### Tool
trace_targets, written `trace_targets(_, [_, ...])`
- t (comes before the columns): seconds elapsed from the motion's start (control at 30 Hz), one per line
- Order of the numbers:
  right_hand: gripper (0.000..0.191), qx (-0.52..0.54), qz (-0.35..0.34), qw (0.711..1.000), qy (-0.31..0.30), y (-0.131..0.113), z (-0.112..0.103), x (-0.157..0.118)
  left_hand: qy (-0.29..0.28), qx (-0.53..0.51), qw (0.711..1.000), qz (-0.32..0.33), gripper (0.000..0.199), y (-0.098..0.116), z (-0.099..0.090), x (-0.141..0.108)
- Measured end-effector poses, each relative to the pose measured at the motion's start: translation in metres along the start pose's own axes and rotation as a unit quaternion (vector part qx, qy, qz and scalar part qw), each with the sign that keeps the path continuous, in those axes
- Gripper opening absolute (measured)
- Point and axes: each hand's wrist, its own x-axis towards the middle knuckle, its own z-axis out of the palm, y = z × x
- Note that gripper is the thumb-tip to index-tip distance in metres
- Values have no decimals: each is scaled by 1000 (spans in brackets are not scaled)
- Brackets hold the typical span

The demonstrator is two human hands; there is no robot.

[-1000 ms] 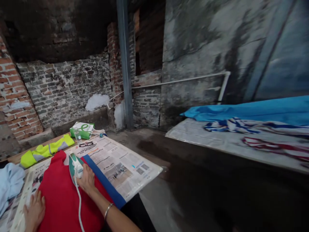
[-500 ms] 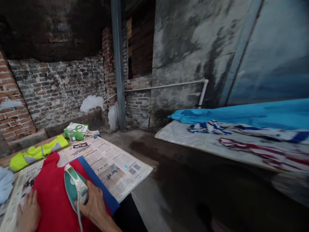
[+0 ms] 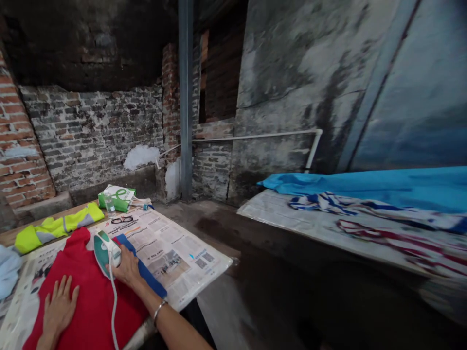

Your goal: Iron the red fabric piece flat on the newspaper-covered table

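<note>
A green-and-white iron (image 3: 105,253) rests on a red garment (image 3: 83,304), its nose pointing away from the person and its white cord (image 3: 113,311) trailing down toward them. The right hand (image 3: 127,266) is closed around the iron's handle, fingers wrapped firmly, with a silver bangle (image 3: 159,310) on that wrist. The left hand (image 3: 60,306) lies open on the red fabric, fingers spread and holding nothing, apparently to keep the cloth flat and stop it sliding under the iron. A blue band (image 3: 140,262) edges the garment just beside the iron.

The garment lies on spread newspaper (image 3: 175,253), which seems to pad and protect the wooden board (image 3: 10,238) beneath. Beyond the newspaper sits a folded yellow-green garment (image 3: 54,228), with a green box (image 3: 116,197) and a clear plastic bottle (image 3: 109,206) at the board's far end. A pale blue cloth (image 3: 7,270) sits at the board's left edge.

To the right of the board, a second table (image 3: 292,218) holds bright blue fabric (image 3: 365,184) and striped cloth (image 3: 328,204). Behind the board rise a rough brick wall (image 3: 91,136) and a steel post (image 3: 186,97).
</note>
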Motion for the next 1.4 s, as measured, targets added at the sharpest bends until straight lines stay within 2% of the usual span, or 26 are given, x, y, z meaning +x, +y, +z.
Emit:
trace_targets(0.1, [62,-9,9,1000,-3,-4,-1,16,3,11,1000,-11,66,0,1,2])
trace_targets(0.2, [69,-22,16,1000,0,1,1,9,13,18,1000,2,67,-5,7,-5])
trace_targets(0.33, [79,-51,3,998,37,23,14,-35,21,36,999,-7,66,-5,10,-19])
trace_targets(0.43, [74,-60,-30,994,89,39,23,-78,22,41,999,-13,66,1,4,-29])
trace_targets(0.53, [65,-51,-49,990,122,46,24,-105,19,29,999,27,64,3,-4,-39])
trace_targets(0.63, [67,-31,-48,993,98,43,17,-99,-2,27,997,71,58,1,-9,-47])
trace_targets(0.7, [71,-31,-25,995,89,33,12,-80,-7,31,997,77,58,-1,-9,-50])
trace_targets(0.8, [64,-46,20,995,88,9,7,-47,-3,37,997,74,60,-3,-6,-50])
trace_targets(0.9, [59,-49,34,994,86,-8,8,-33,3,32,997,76,61,-4,-1,-48])
trace_targets(1.0, [69,-58,27,994,89,0,17,-49,19,25,996,78,61,-5,4,-46])
trace_targets(1.17, [78,-51,-54,993,93,53,35,-107,20,18,997,72,60,-2,1,-49])
trace_targets(1.23, [76,-44,-81,990,105,67,37,-119,8,21,997,69,60,1,-4,-51])
trace_targets(1.3, [75,-42,-79,988,126,69,36,-118,-1,27,998,64,60,3,-8,-53])
trace_targets(1.4, [68,-45,-47,988,136,54,29,-95,-3,38,998,59,61,3,-9,-53])
